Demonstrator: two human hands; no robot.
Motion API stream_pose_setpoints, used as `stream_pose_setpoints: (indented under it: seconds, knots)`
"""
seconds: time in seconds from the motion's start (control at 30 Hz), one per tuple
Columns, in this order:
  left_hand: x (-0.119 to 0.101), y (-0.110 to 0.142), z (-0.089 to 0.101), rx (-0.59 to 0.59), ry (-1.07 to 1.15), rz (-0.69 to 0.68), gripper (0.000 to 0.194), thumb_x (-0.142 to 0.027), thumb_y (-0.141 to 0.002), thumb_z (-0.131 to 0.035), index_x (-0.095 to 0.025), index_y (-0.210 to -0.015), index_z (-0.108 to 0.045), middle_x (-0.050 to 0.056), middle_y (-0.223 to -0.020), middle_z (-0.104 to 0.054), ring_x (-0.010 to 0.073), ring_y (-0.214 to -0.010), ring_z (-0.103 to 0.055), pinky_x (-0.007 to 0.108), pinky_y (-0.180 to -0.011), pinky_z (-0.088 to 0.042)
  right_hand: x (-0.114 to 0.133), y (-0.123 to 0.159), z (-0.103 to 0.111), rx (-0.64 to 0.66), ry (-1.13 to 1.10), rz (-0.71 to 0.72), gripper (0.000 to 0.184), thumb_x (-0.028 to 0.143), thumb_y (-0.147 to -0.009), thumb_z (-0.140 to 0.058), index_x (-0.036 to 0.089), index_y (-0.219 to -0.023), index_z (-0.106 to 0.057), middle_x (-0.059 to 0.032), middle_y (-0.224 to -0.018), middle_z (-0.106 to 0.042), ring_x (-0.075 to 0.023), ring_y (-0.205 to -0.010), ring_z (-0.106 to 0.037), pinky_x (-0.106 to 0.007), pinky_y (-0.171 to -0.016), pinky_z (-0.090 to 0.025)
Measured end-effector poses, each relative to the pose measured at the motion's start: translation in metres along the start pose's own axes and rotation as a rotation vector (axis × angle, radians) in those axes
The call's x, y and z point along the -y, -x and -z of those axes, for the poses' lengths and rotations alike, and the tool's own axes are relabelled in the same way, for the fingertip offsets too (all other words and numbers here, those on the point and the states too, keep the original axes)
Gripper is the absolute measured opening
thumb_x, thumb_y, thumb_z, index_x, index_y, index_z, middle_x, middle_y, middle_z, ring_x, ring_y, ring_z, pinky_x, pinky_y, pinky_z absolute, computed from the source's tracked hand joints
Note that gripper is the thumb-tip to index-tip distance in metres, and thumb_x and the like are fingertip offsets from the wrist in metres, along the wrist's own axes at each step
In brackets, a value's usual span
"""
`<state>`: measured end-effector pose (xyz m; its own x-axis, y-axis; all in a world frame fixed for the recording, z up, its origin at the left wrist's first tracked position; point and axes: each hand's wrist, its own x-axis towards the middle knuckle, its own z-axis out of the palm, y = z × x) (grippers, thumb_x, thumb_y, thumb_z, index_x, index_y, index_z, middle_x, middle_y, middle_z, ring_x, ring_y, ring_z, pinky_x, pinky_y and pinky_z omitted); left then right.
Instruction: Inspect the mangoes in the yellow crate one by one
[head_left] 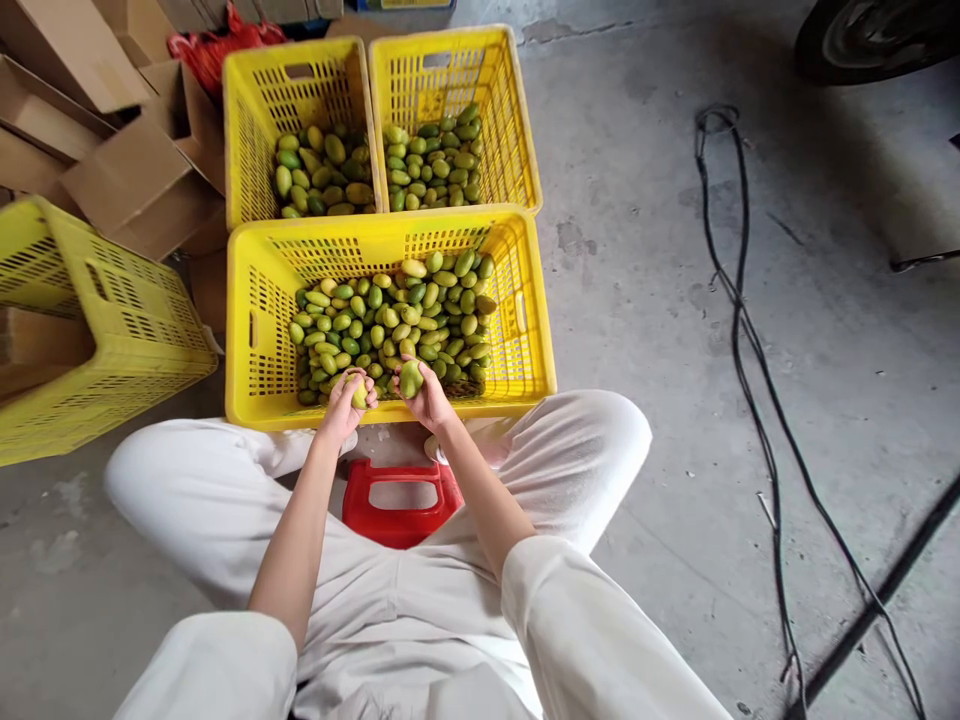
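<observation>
A large yellow plastic crate point(390, 222) stands right in front of my knees, with many small oval green-to-yellow fruits point(375, 320) heaped in it. Over its near rim, my left hand point(343, 408) is closed around a yellowish-green fruit point(359, 396). Close beside it, my right hand point(433, 402) grips a greener fruit point(410, 380) between thumb and fingers. Both hands are a short way apart, and their held fruits face upward. The exact kind of fruit is hard to tell.
Behind stand two more yellow crates, one left point(234, 130) and one right point(525, 150), holding similar fruits. A tilted yellow crate point(142, 325) and cardboard boxes point(135, 185) lie left. A red plastic stool point(401, 525) shows between my legs. Black cable point(739, 300) and a wheel point(862, 40) are right.
</observation>
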<state>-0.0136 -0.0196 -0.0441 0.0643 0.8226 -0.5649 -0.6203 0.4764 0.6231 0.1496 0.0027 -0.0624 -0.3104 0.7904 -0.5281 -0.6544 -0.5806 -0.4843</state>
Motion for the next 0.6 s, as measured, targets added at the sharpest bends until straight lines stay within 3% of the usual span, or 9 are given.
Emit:
stream_pose_setpoints:
  seconds: [0.1, 0.2, 0.37, 0.5, 0.6]
  knots:
    - [-0.0005, -0.0004, 0.0011, -0.027, 0.05, 0.003, 0.027, -0.037, -0.077, -0.07, -0.02, -0.095, -0.058, 0.002, -0.085, -0.063, 0.0145, -0.071, -0.063, 0.028, -0.061, -0.051, -0.0015, -0.0029, 0.0006, 0.007, 0.027, -0.003, 0.049, 0.055, -0.067, -0.07, 0.025, -0.104, -0.058, -0.0046, -0.096, -0.069, -0.0246, -0.096, -0.067, -0.037, -0.075, -0.056]
    - [0.0008, -0.0015, 0.0023, -0.045, 0.032, 0.0, 0.03, -0.03, -0.076, -0.072, -0.021, -0.101, -0.058, 0.003, -0.091, -0.066, 0.0175, -0.082, -0.067, 0.031, -0.07, -0.054, -0.0036, -0.0041, 0.0009, -0.013, 0.056, 0.011, 0.052, 0.051, -0.063, -0.079, 0.025, -0.102, -0.057, -0.0046, -0.097, -0.071, -0.024, -0.097, -0.067, -0.036, -0.076, -0.055]
    - [0.0051, -0.0021, 0.0027, -0.011, -0.056, -0.047, 0.043, -0.026, -0.066, -0.086, -0.021, -0.095, -0.055, 0.001, -0.085, -0.067, 0.0138, -0.074, -0.066, 0.026, -0.064, -0.05, -0.0046, -0.0023, 0.0012, -0.083, -0.004, -0.002, 0.057, 0.046, -0.054, -0.09, 0.024, -0.091, -0.051, 0.001, -0.083, -0.068, -0.0169, -0.081, -0.065, -0.031, -0.073, -0.053]
    - [0.0061, -0.0008, 0.0016, 0.011, -0.086, -0.081, 0.046, -0.021, -0.062, -0.088, -0.021, -0.088, -0.05, -0.003, -0.074, -0.064, 0.0097, -0.063, -0.06, 0.024, -0.062, -0.047, -0.0014, 0.0005, -0.0008, 0.018, 0.021, -0.061, 0.058, 0.032, -0.054, -0.092, 0.025, -0.097, -0.053, 0.0046, -0.083, -0.066, -0.0139, -0.075, -0.065, -0.031, -0.074, -0.054]
    - [0.0052, -0.0001, -0.0007, -0.006, -0.09, -0.07, 0.047, -0.021, -0.061, -0.088, -0.022, -0.089, -0.05, -0.002, -0.079, -0.065, 0.0109, -0.069, -0.062, 0.025, -0.066, -0.049, -0.0002, 0.0013, -0.0014, 0.07, 0.055, -0.061, 0.053, 0.027, -0.056, -0.09, 0.024, -0.098, -0.057, 0.0047, -0.084, -0.066, -0.0119, -0.071, -0.063, -0.029, -0.074, -0.053]
